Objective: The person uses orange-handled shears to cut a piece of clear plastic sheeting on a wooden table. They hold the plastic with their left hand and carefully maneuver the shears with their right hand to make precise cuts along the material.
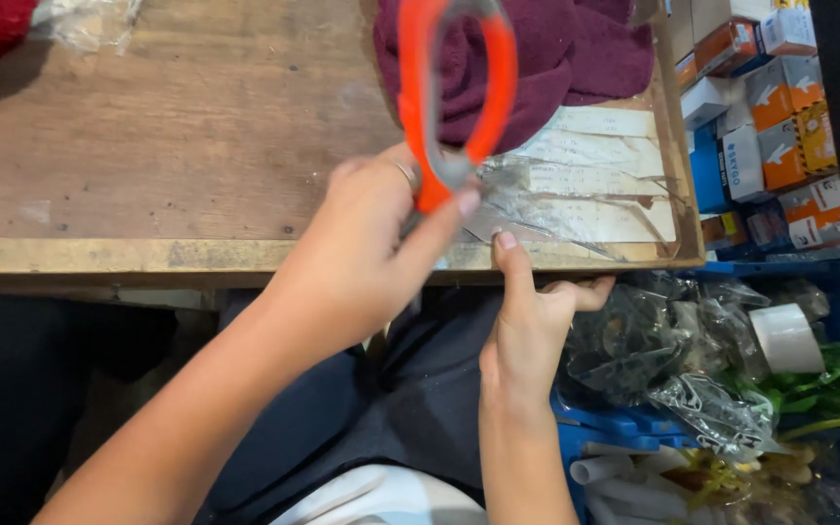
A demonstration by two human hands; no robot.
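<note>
We see the left hand (367, 258) closed around the lower end of an orange-and-grey looped tool (454, 92), which looks like the handles of a pair of scissors. The thumb presses against the near side where orange meets grey, and the other fingers are curled behind it, so the grip is tight with no gap. A ring (406, 173) sits on one finger of this hand. The tool stands tilted up and away from us, over the front part of the wooden table (187, 146); its working end is hidden behind the hand, so we cannot tell what it meets.

The right hand (529, 326) lies at the table's front edge, index finger stretched forward with its tip touching a clear plastic bag (561, 209) that lies flat on the wood. Its remaining fingers are folded loosely sideways, holding nothing.

Under the bag are pale paper strips (600, 146), and a maroon towel (546, 58) is bunched behind the tool. To the right, small cardboard boxes (780, 97) are stacked, and below them a blue crate (605, 428) holds crumpled plastic bags and a roll of tape (787, 337).
</note>
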